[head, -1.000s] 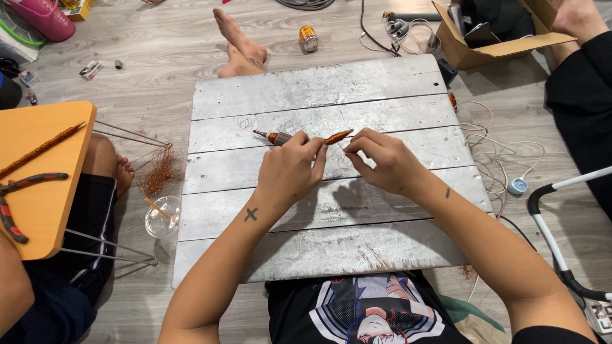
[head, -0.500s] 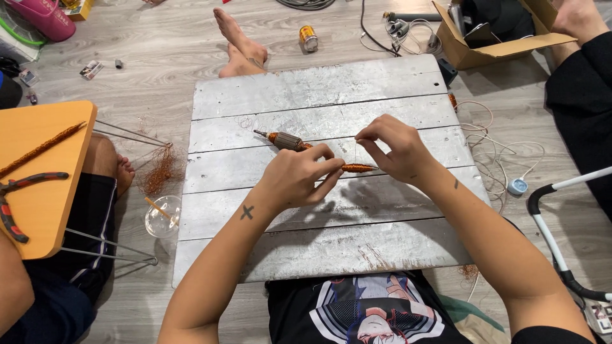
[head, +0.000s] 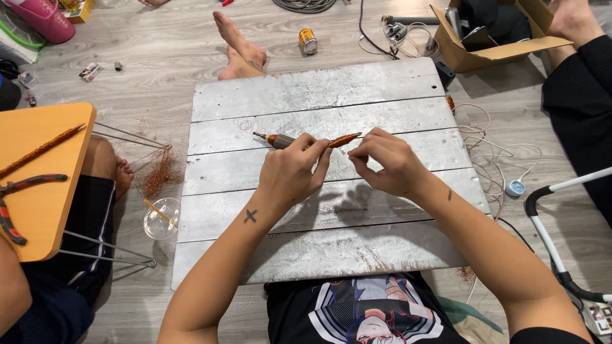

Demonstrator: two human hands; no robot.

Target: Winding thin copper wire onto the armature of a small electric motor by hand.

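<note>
Winding looks to be the step in hand: the left hand (head: 290, 173) grips a copper-wound rod (head: 306, 140) above the board's (head: 331, 248) middle, the right hand (head: 389, 162) pinching its far tip (wire too thin to see). Steady turning seems needed next. Tangled copper wire (head: 156, 175) and a glass cup (head: 159, 218) sit off the left edge, nothing obstructing.

You are wearing a black T-shirt (head: 357, 312) with a printed cartoon figure in white, grey and pale tones on the front. Your forearms are showing bare, no sleeves reaching them. Your left forearm is carrying a small dark cross-shaped tattoo (head: 250, 216), your right forearm a tiny dark mark (head: 449, 195).
</note>
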